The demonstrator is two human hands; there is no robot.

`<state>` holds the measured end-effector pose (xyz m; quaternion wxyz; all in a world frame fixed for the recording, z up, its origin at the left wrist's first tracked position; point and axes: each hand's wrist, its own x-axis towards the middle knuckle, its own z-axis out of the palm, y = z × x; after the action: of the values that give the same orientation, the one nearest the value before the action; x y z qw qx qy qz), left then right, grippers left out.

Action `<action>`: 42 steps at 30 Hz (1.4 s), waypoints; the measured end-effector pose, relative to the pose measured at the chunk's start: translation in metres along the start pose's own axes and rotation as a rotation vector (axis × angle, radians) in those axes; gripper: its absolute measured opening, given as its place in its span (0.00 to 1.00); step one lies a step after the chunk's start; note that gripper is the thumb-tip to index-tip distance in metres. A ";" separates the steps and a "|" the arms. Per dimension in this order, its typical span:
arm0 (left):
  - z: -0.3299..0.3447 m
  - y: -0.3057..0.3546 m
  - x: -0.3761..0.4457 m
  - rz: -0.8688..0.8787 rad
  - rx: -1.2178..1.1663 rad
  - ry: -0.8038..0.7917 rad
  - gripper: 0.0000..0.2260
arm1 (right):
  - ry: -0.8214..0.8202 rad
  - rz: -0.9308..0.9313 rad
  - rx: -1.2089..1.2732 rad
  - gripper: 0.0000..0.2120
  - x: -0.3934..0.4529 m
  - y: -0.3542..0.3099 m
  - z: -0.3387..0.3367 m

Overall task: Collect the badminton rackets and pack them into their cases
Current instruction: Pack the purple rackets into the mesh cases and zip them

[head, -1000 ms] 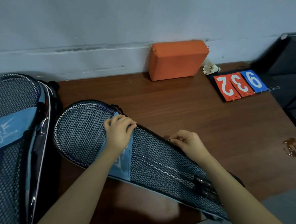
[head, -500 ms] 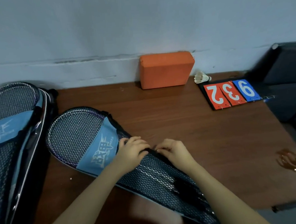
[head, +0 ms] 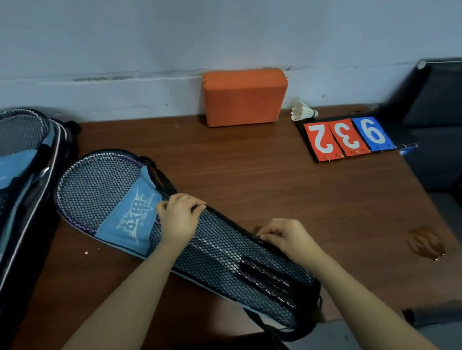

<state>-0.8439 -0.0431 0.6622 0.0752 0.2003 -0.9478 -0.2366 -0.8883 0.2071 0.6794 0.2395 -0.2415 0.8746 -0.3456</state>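
A black mesh racket case (head: 224, 259) with a light blue band lies diagonally on the brown wooden table (head: 293, 198). A racket shows through the mesh, its head at the upper left and its dark handle at the lower right. My left hand (head: 179, 217) lies on the case's middle, fingers curled over its far edge. My right hand (head: 285, 237) pinches something small at the same far edge, further toward the handle end. A second, similar case (head: 11, 188) with a racket inside lies at the table's left side.
An orange foam block (head: 245, 97) stands against the grey wall. Beside it lie a white shuttlecock (head: 303, 112) and a flip scoreboard (head: 348, 138) with red and blue number cards. A wet brown stain (head: 427, 244) marks the table's right side. Dark furniture (head: 447, 107) stands at the far right.
My right hand has slid along the case's far edge toward the handle end, away from my left hand. My left hand stays near the blue band.
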 end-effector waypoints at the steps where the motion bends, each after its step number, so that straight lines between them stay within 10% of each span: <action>1: 0.004 0.002 0.000 -0.018 0.011 0.013 0.07 | 0.003 0.014 0.012 0.06 -0.008 0.008 -0.005; 6: 0.018 0.014 -0.009 -0.030 0.115 0.005 0.08 | 0.052 0.016 0.057 0.06 -0.036 0.036 -0.016; 14: 0.051 0.083 -0.084 0.458 0.033 -0.207 0.11 | 0.087 -0.103 0.068 0.06 -0.040 0.046 -0.011; 30: 0.067 0.129 -0.064 0.109 -0.056 0.066 0.05 | 0.254 0.023 -0.052 0.04 -0.118 0.122 -0.029; 42: 0.062 0.122 -0.058 0.133 0.064 -0.112 0.15 | 0.314 -0.028 -0.134 0.05 -0.093 0.107 -0.024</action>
<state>-0.8480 0.1058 0.6633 0.0311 0.1256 -0.9688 -0.2115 -0.8586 0.3423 0.6416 0.0785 -0.2123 0.9187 -0.3235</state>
